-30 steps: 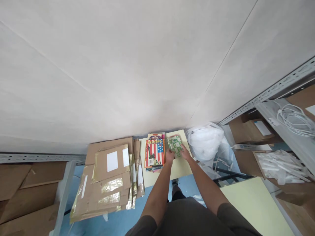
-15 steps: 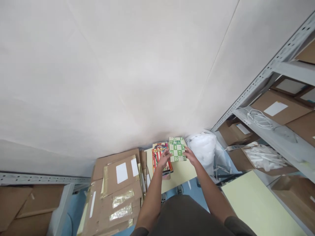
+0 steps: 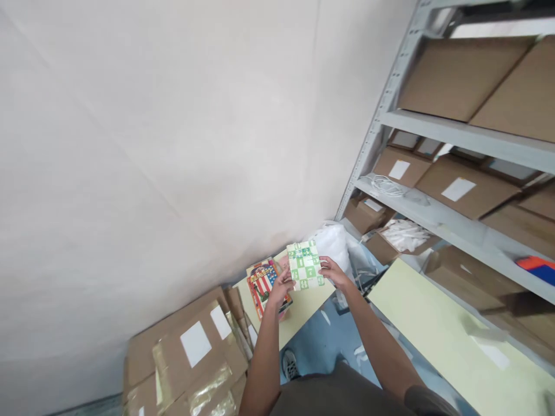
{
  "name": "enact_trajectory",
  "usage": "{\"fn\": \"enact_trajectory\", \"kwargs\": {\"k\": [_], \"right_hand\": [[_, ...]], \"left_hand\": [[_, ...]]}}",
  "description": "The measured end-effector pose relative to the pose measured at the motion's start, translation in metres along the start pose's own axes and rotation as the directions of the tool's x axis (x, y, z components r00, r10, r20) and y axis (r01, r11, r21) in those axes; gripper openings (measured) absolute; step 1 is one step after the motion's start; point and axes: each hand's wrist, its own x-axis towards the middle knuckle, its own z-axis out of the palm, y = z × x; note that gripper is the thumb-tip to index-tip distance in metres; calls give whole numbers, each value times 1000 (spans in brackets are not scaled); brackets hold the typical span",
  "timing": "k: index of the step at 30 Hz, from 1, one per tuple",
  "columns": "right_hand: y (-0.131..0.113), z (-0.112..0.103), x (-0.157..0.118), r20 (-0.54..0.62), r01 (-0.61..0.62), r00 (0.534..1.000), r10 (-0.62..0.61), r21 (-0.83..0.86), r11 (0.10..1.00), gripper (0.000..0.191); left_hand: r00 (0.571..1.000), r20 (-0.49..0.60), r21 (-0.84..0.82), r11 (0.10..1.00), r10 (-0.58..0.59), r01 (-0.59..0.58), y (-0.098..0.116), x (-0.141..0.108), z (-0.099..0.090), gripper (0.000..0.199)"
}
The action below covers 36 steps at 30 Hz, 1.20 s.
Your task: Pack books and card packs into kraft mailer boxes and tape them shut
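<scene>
A thin, squarish book (image 3: 305,267) has a green-and-white checked cover with figures on it, blurred now. It is held face up between both hands, above the pale yellow table (image 3: 299,316). My left hand (image 3: 281,286) is closed on its left edge, and my right hand (image 3: 333,273) grips the right edge with thumb and fingers. Just left of my left hand lies a pile of colourful books (image 3: 264,287), the top one showing red and white stripes.
Flattened cardboard boxes (image 3: 195,346) with gold tape are stacked at the left. A white plastic bag (image 3: 332,240) stands behind my right hand. Grey shelving (image 3: 468,136) with cartons rises on the right, above a second pale yellow tabletop (image 3: 437,323). A white wall (image 3: 173,144) is in front.
My view has turned right, bringing more of the shelving and second table into sight. Both hands still hold the checked book, which now sits farther from the striped one.
</scene>
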Motion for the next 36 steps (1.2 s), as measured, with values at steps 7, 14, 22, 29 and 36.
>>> {"fn": "enact_trajectory", "kwargs": {"k": [7, 14, 22, 29, 36], "right_hand": [[-23, -105, -82, -221, 107, 972, -83, 98, 989, 53], [-21, -245, -213, -427, 246, 895, -131, 226, 943, 50], [2, -375, -366, -618, 321, 781, -93, 269, 908, 55], [22, -427, -418, -691, 377, 720, -69, 306, 874, 61], [15, -434, -406, -736, 395, 676, -36, 321, 861, 61]], "left_hand": [[980, 198, 125, 991, 12, -37, -2, 18, 130, 93], [897, 428, 199, 980, -113, 29, -62, 10, 308, 92], [753, 597, 347, 935, -276, 68, -151, -15, 486, 94], [628, 686, 438, 898, -368, 49, -174, -22, 566, 93], [533, 749, 473, 881, -394, -13, -183, 15, 596, 87]]}}
